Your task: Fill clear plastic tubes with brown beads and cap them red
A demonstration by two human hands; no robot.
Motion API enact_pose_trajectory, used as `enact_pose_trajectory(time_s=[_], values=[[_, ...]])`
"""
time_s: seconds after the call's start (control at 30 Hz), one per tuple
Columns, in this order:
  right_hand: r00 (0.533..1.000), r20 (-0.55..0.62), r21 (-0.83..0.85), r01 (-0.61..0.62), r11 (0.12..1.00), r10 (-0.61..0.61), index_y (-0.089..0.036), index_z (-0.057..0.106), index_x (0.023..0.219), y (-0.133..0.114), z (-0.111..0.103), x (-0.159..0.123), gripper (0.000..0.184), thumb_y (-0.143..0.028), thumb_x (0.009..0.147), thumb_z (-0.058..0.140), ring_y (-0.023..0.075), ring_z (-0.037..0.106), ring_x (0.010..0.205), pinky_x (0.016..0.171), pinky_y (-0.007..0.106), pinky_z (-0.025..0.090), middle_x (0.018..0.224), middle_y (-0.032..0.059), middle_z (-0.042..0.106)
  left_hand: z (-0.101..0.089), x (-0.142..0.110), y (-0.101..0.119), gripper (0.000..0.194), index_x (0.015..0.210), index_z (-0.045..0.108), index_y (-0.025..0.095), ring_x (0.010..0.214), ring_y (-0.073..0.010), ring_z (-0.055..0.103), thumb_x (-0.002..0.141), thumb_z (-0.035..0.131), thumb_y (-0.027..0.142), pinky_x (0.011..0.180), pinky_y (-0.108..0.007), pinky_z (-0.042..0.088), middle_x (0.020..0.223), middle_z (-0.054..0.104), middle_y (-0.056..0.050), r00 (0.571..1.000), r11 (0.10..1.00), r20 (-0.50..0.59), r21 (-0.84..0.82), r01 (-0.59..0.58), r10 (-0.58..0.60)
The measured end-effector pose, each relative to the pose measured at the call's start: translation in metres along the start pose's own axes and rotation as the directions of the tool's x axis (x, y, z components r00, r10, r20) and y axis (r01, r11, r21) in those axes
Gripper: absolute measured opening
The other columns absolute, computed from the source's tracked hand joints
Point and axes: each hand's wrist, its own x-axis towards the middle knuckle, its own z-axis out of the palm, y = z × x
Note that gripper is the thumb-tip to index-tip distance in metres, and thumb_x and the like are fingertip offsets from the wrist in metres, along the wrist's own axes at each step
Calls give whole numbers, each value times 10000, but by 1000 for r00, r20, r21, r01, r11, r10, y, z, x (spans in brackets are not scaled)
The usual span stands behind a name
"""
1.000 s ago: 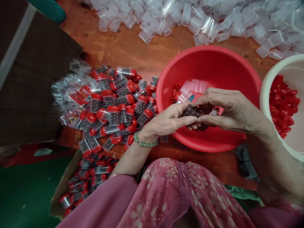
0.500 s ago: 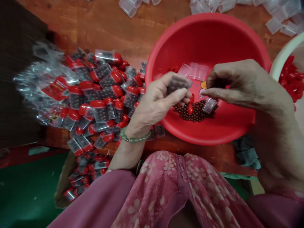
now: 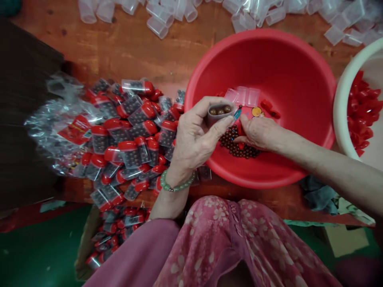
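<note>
My left hand (image 3: 196, 137) grips a small clear plastic vial (image 3: 220, 113) upright, its open mouth showing brown beads inside. It hovers over the left rim of a red basin (image 3: 287, 71). My right hand (image 3: 259, 133) reaches down into the basin, fingers curled over a pile of dark brown beads (image 3: 236, 145); whether it holds anything is hidden. A few empty clear vials (image 3: 243, 95) and loose red caps (image 3: 269, 107) lie on the basin floor.
A heap of filled vials with red caps (image 3: 128, 131) covers the wooden table to the left and spills into a cardboard box (image 3: 110, 231). Empty clear vials (image 3: 167, 16) lie along the far edge. A white basin (image 3: 344, 99) of red caps stands at right.
My right hand dropped from a pinch above the beads down onto the bead pile. My left hand turned the vial so its bead-filled mouth faces up.
</note>
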Motion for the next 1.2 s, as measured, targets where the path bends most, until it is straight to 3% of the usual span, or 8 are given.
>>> enact_pose_trajectory(time_s=[0.17, 0.27, 0.3, 0.37, 0.47, 0.6, 0.93, 1.2], values=[[997, 70, 39, -31, 999, 28, -163, 592, 1063, 4, 0, 4, 373, -390, 826, 769, 271, 667, 743, 712, 393, 543, 779, 105, 663, -1, 0, -5, 117, 1025, 710, 205, 988, -182, 707, 920, 721, 254, 973, -345, 587, 1041, 745, -40, 999, 998, 28, -47, 40, -38], [993, 110, 295, -79, 952, 48, -173, 603, 1051, 2, -19, 4, 301, -308, 816, 733, 232, 645, 720, 699, 373, 534, 782, 63, 654, -2, 0, -7, 134, 1010, 685, 199, 981, -174, 714, 912, 732, 278, 952, -324, 581, 1043, 745, -44, 997, 993, 47, -99, 59, -55], [993, 107, 464, -91, 881, 46, -183, 605, 1051, 0, -28, 3, 303, -319, 813, 735, 214, 646, 727, 694, 358, 536, 801, 50, 662, -3, 1, -8, 149, 1009, 677, 197, 976, -171, 714, 911, 737, 291, 943, -317, 580, 1047, 746, -47, 997, 991, 56, -114, 64, -58], [998, 57, 781, -65, 621, 33, -199, 607, 1054, -6, -44, -1, 347, -375, 801, 769, 187, 670, 783, 710, 330, 555, 885, 44, 698, -3, 2, -8, 176, 1002, 663, 192, 969, -164, 710, 907, 742, 318, 926, -303, 578, 1055, 747, -52, 997, 990, 57, -130, 57, -50], [998, -41, 968, 26, 249, 55, -207, 620, 1067, -18, -61, -12, 442, -430, 758, 843, 173, 715, 892, 779, 306, 586, 1007, 57, 748, -2, 5, -8, 189, 967, 643, 184, 945, -149, 701, 893, 743, 325, 887, -278, 574, 1067, 745, -53, 999, 994, 26, -103, 45, -42], [997, -43, 997, 39, 64, 70, -207, 645, 1091, -27, -66, -25, 450, -472, 781, 834, 154, 729, 787, 721, 285, 598, 988, 62, 770, -1, 5, -7, 190, 949, 636, 179, 952, -150, 705, 883, 740, 323, 882, -274, 571, 1067, 746, -57, 998, 996, 23, -62, 68, -66], [995, -21, 997, 14, 77, 97, -227, 761, 1155, -33, -79, -56, 383, -441, 842, 814, 87, 513, 509, 467, 214, 433, 617, -40, 607, 11, -3, -8, 193, 1015, 668, 174, 928, -157, 706, 890, 733, 306, 873, -277, 570, 1004, 753, -51, 984, 991, 137, -48, 123, -115], [999, -33, 973, 31, 230, 4, -186, 819, 995, -43, -91, -54, 293, -438, 845, 821, 76, 548, 520, 489, 218, 457, 677, 0, 654, 11, -4, -7, 220, 1071, 733, 152, 728, -134, 608, 898, 700, 284, 720, -269, 513, 840, 720, -16, 961, 994, 259, -9, 106, -100]])
